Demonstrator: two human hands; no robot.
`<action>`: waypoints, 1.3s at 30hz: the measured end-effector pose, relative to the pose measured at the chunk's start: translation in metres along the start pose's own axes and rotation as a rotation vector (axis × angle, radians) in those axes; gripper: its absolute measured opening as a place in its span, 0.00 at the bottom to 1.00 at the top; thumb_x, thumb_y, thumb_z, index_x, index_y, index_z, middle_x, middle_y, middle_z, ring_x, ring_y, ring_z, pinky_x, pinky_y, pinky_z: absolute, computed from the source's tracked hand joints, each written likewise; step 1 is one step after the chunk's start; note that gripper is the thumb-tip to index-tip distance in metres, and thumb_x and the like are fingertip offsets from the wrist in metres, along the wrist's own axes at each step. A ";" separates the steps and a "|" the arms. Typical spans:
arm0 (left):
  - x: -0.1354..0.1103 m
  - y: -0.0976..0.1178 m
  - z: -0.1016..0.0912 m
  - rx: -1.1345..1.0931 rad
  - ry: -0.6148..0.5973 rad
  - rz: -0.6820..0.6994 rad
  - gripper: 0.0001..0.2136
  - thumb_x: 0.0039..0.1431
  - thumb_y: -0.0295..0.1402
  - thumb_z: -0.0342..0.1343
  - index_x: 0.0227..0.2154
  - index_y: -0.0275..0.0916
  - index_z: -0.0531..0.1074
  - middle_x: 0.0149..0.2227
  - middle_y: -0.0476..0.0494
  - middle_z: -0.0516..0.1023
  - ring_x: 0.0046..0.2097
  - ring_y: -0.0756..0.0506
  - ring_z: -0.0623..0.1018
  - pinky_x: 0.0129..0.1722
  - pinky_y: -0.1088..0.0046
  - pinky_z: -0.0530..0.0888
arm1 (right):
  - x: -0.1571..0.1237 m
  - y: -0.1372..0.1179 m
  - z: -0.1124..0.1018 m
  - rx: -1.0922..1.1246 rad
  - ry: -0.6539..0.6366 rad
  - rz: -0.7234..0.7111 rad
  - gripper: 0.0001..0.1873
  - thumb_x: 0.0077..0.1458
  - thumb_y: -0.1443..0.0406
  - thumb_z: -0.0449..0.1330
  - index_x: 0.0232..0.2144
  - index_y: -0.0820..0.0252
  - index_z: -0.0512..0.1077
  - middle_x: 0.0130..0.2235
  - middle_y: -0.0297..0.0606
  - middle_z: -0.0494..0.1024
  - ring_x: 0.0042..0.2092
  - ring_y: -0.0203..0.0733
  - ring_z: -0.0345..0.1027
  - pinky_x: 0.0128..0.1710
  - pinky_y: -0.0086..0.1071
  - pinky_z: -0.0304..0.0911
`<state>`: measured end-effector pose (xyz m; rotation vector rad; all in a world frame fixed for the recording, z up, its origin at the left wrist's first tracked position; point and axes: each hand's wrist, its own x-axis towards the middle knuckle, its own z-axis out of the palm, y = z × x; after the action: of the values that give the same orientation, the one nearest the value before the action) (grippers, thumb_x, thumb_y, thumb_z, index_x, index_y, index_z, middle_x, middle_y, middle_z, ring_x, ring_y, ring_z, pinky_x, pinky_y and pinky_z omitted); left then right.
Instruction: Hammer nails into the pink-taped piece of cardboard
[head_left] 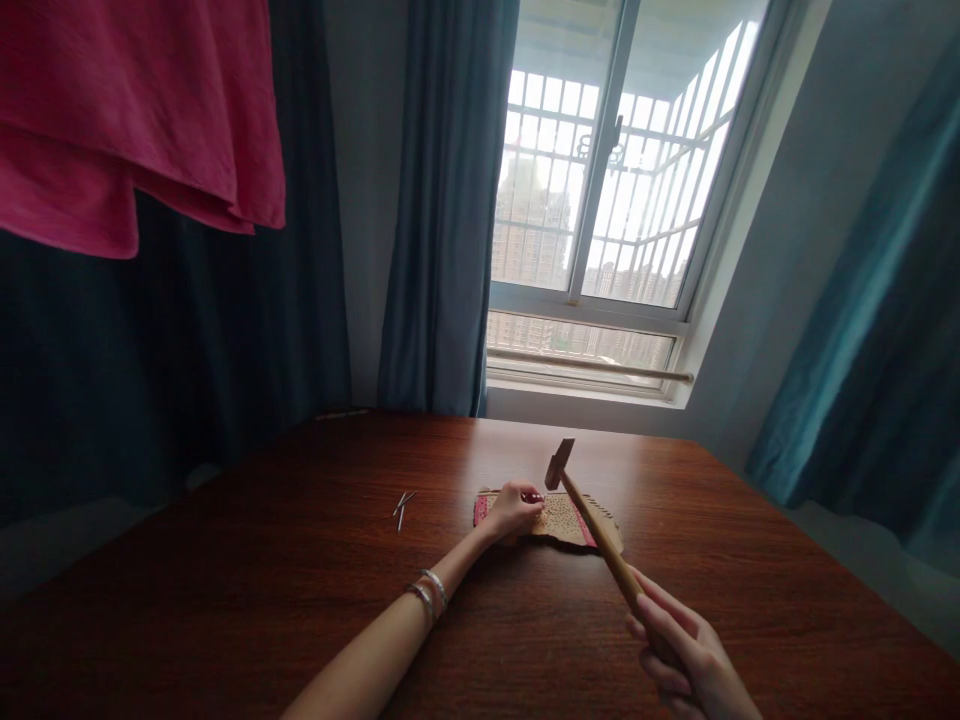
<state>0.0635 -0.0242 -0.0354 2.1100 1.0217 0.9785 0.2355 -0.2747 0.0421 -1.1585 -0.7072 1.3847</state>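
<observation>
My right hand (686, 652) is closed around the wooden handle of a hammer (592, 525), whose head is raised just above a piece of cardboard (568, 520) full of small holes. The cardboard lies on a wooden table (300, 580) with a red edge showing under it. My left hand (511, 508) rests on the cardboard's left part, fingers pinched together right below the hammer head; what they pinch is too small to make out. Metal bangles sit on my left wrist.
A few loose nails (403, 505) lie on the table to the left of the cardboard. Behind the table are blue curtains (442, 220) and a barred window (607, 180). A pink cloth (135, 110) hangs at the upper left.
</observation>
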 end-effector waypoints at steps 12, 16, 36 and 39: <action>-0.001 0.000 0.000 0.003 0.009 0.043 0.08 0.46 0.33 0.55 0.26 0.34 0.76 0.27 0.47 0.76 0.31 0.49 0.73 0.31 0.78 0.66 | 0.004 0.005 -0.001 0.046 -0.035 0.036 0.34 0.41 0.55 0.67 0.51 0.57 0.65 0.22 0.26 0.65 0.13 0.18 0.41 0.07 0.14 0.35; -0.001 -0.002 0.001 0.008 0.013 0.050 0.08 0.46 0.33 0.55 0.26 0.34 0.76 0.27 0.47 0.76 0.31 0.49 0.73 0.32 0.77 0.66 | 0.006 0.007 -0.001 0.023 -0.015 0.015 0.35 0.41 0.55 0.66 0.51 0.58 0.65 0.22 0.26 0.65 0.13 0.18 0.41 0.07 0.14 0.36; 0.000 -0.002 0.001 0.007 0.007 0.030 0.08 0.45 0.32 0.55 0.25 0.34 0.76 0.27 0.48 0.75 0.31 0.50 0.71 0.31 0.78 0.64 | 0.002 0.007 0.001 -0.032 -0.005 -0.008 0.34 0.42 0.55 0.66 0.51 0.57 0.66 0.22 0.28 0.65 0.12 0.18 0.41 0.08 0.14 0.33; 0.000 -0.003 0.002 0.008 0.005 0.027 0.08 0.46 0.33 0.55 0.25 0.34 0.76 0.26 0.48 0.75 0.30 0.50 0.71 0.31 0.78 0.64 | 0.001 0.007 0.002 -0.043 -0.012 -0.028 0.33 0.43 0.54 0.65 0.52 0.55 0.65 0.23 0.27 0.65 0.13 0.18 0.42 0.08 0.14 0.35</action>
<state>0.0635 -0.0226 -0.0387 2.1342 1.0034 0.9943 0.2315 -0.2742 0.0362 -1.1706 -0.7616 1.3597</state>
